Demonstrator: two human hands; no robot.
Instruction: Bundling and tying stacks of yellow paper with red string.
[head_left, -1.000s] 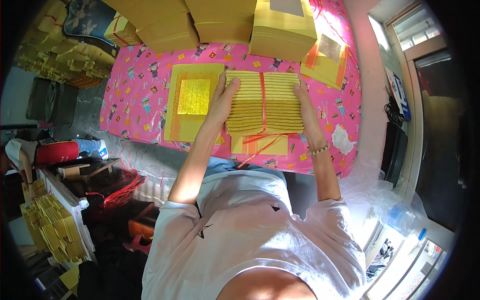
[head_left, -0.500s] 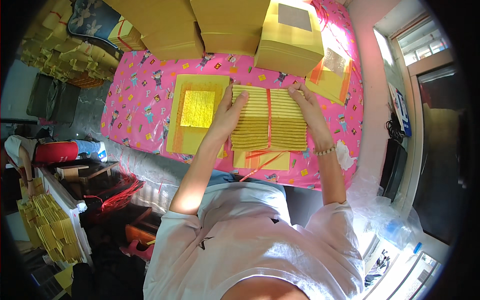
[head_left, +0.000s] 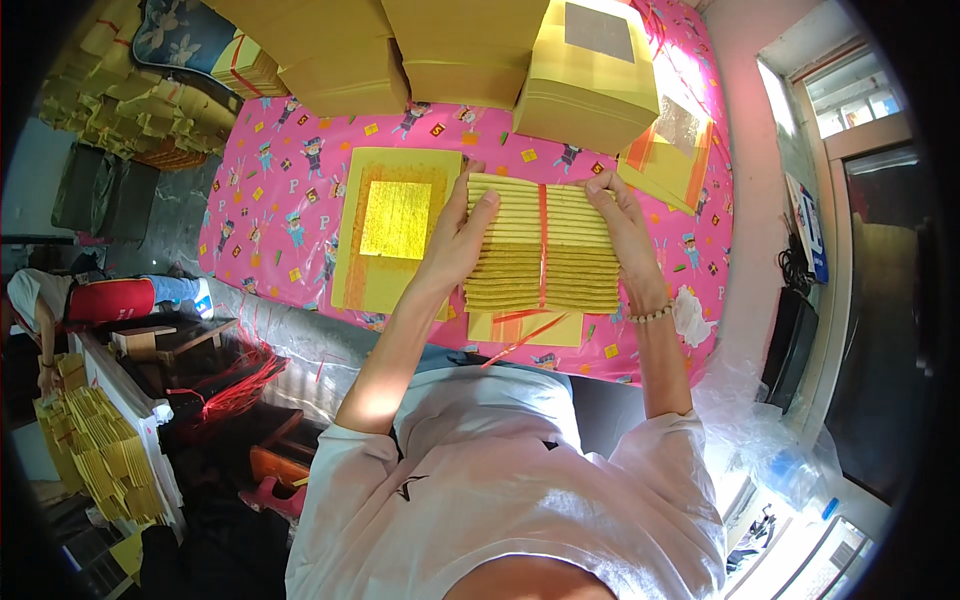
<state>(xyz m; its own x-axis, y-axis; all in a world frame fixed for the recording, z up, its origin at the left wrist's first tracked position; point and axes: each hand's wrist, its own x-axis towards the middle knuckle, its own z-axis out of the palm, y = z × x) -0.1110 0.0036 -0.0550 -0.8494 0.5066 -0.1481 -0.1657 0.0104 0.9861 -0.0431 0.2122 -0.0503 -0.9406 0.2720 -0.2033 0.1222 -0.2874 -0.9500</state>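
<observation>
Between my two hands is a bundle of folded yellow paper (head_left: 510, 235), its many folds facing up and a red strap (head_left: 543, 255) running across its middle. My left hand (head_left: 462, 232) grips the bundle's left side, thumb on top. On the right side my right hand (head_left: 622, 222) holds it with thumb and fingers bent round the edge. Beneath the bundle, toward me, part of a yellow sheet (head_left: 560, 330) with orange bands shows, and a loose red strip lies over it. Left of my left hand lies a yellow sheet with a gold foil square (head_left: 396, 218).
Tall stacks of yellow paper (head_left: 585, 95) line the far side of the pink patterned tablecloth (head_left: 265, 215). A crumpled white tissue (head_left: 692, 316) lies near my right wrist. At left, another person (head_left: 45, 310) stands by a table with folded yellow bundles (head_left: 105, 440); red strips (head_left: 245, 385) hang nearby.
The bundle, still in both hands, has shifted slightly toward me and tilted a little. My right fingers have curled more around its edge. The whole view has moved slightly.
</observation>
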